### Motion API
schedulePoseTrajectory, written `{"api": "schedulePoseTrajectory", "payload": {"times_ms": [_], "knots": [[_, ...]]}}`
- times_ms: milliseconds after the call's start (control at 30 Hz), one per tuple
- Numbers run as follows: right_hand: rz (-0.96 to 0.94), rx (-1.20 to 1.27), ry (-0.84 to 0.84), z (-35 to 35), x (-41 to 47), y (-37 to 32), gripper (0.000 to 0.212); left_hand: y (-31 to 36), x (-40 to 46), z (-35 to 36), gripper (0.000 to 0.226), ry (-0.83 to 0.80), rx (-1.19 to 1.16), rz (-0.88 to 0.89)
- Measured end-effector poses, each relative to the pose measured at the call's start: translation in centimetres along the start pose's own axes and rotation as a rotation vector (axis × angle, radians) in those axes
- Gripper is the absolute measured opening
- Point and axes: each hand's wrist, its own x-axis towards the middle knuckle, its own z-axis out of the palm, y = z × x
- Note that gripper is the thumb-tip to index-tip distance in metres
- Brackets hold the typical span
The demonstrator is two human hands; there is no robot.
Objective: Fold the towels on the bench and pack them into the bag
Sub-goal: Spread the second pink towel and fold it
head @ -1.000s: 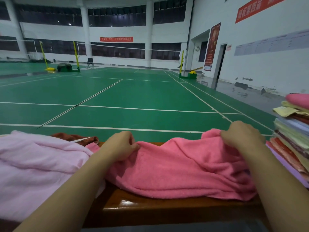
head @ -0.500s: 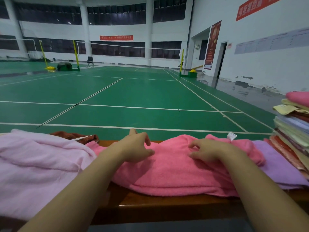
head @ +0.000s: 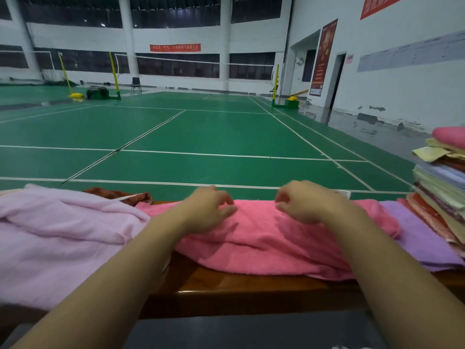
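The pink towel (head: 271, 238) lies folded lengthwise along the wooden worktop (head: 226, 285), its long axis running left to right across the view, one end tucked toward the pale pink towel (head: 55, 238) at the left, the other reaching the purple towel (head: 422, 238) at the right. Its near edge droops just over the worktop's front lip. Both hands are above its far fold: the left hand (head: 206, 210) rests low on the cloth with fingers loosely spread, holding nothing; the right hand (head: 302, 202) hovers beside it with fingers curled loosely, and nothing pinched that I can make out. A white tag (head: 342, 193) shows at the far edge.

Risk from here, as I judge it: the fold looks lumpy and uneven, so the next fold could come out crooked unless it's smoothed first. The hanging near edge could drag the towel off the worktop if it gets tugged forward. Swinging the right end over could also brush the tall stack of folded towels (head: 442, 187) at the far right, which already leans. A dark red towel (head: 118, 193) sits behind the pale one. No bag in sight.
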Motion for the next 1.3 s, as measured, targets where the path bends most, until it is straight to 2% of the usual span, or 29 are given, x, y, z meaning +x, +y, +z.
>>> {"api": "schedulePoseTrajectory", "payload": {"times_ms": [67,133,200,233,300,367,467,533,633,700,767,833,900,933,1067,1133,1300], "knots": [[-0.225,0.328,-0.050,-1.6,-1.1,-2.2,0.018,-1.1,-0.2,-1.8,0.028,0.008,-0.021,-0.061],[-0.362,0.591,-0.249,-1.9,-1.9,-4.2,0.018,-1.9,-0.9,-2.9,0.029,-0.171,-0.034,-0.138],[-0.432,0.606,-0.397,-0.7,-2.1,-5.5,0.020,-2.3,-1.4,-3.1,0.031,-0.322,0.017,-0.157],[-0.442,0.581,-0.427,0.2,-2.0,-6.0,0.021,-2.3,-1.5,-3.0,0.030,-0.331,0.038,-0.138],[-0.441,0.531,-0.397,1.7,-1.5,-6.7,0.021,-2.4,-1.7,-2.5,0.029,-0.332,-0.003,-0.092],[-0.390,0.457,-0.298,2.1,-1.2,-7.0,0.018,-2.5,-1.6,-1.8,0.032,-0.345,-0.076,-0.042],[-0.275,0.266,-0.211,2.0,-1.0,-6.9,0.036,-3.8,-1.6,-1.9,0.033,-0.136,-0.137,-0.027],[-0.266,0.238,-0.187,2.4,-1.1,-7.1,0.048,-4.9,-1.7,-2.6,0.022,-0.041,-0.158,-0.008],[-0.333,0.258,-0.147,3.6,-0.8,-7.7,0.047,-6.2,-2.4,-3.5,0.019,-0.194,-0.173,-0.021],[-0.349,0.269,-0.093,4.6,-0.4,-7.9,0.033,-6.8,-2.9,-3.2,0.027,-0.303,-0.127,-0.074],[-0.359,0.288,-0.046,4.9,-0.3,-7.8,0.022,-7.3,-3.1,-2.4,0.033,-0.332,-0.108,-0.097],[-0.356,0.373,-0.047,4.8,-0.3,-7.6,0.022,-7.8,-3.1,-1.7,0.026,-0.310,-0.154,-0.087],[-0.321,0.544,-0.041,4.4,-0.2,-7.3,0.023,-8.2,-2.9,-1.5,0.012,-0.242,-0.189,-0.048],[-0.299,0.628,-0.018,4.2,-0.1,-7.1,0.024,-8.3,-2.7,-1.6,0.012,-0.198,-0.226,-0.029],[-0.163,0.926,0.023,4.0,0.3,-6.9,0.023,-8.1,-2.4,-2.1,0.021,0.000,-0.506,-0.049],[-0.142,0.965,-0.003,4.4,0.5,-7.0,0.024,-8.1,-2.3,-2.2,0.029,0.045,-0.482,-0.079],[-0.206,0.938,-0.161,4.1,0.1,-6.9,0.032,-8.2,-3.0,-2.6,0.057,-0.007,-0.351,-0.141]]}}
